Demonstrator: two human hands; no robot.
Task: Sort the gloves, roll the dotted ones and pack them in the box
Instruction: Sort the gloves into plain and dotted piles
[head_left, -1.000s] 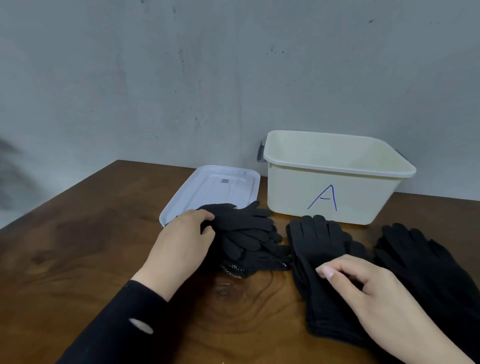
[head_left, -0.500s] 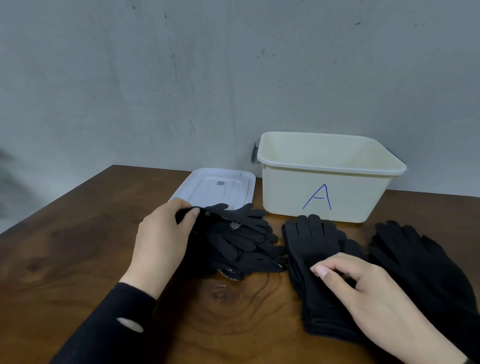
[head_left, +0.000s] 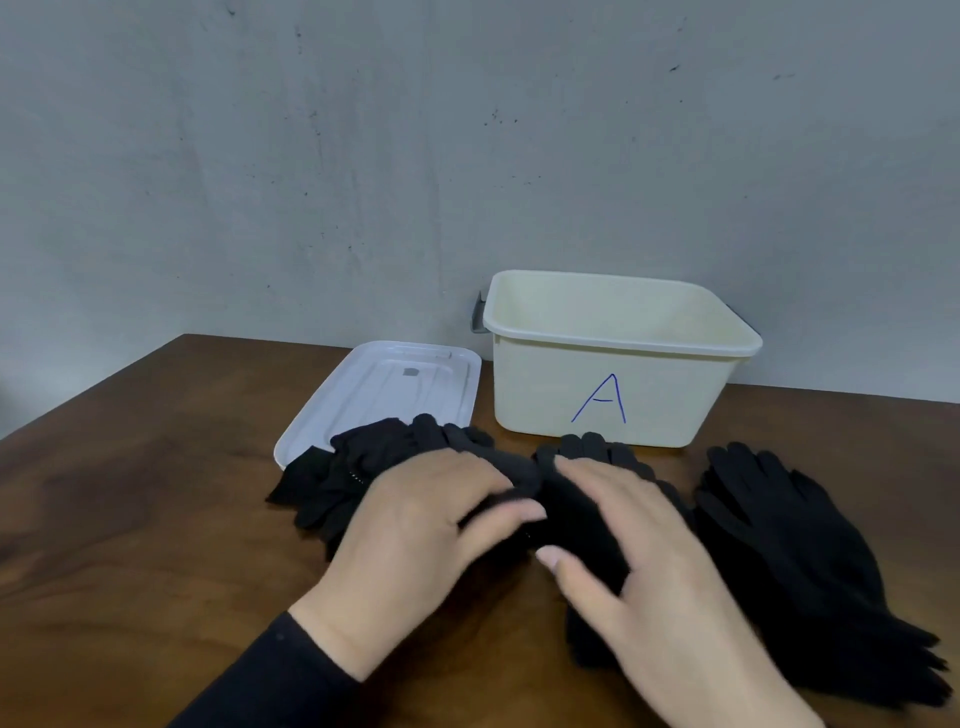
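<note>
Dim even light, hands motion-blurred, wide-angle distortion

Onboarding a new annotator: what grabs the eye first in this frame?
The cream box with a blue "A" on its front, open at the back of the wooden table, its white lid flat to its left. In front, the left hand and right hand meet over black gloves; another glove pile lies at the right.

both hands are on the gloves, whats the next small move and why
Probably lift the glove the left hand grips off the left pile and check it for dots: the right hand rests flat on the middle pile, and the box looks empty.
</note>
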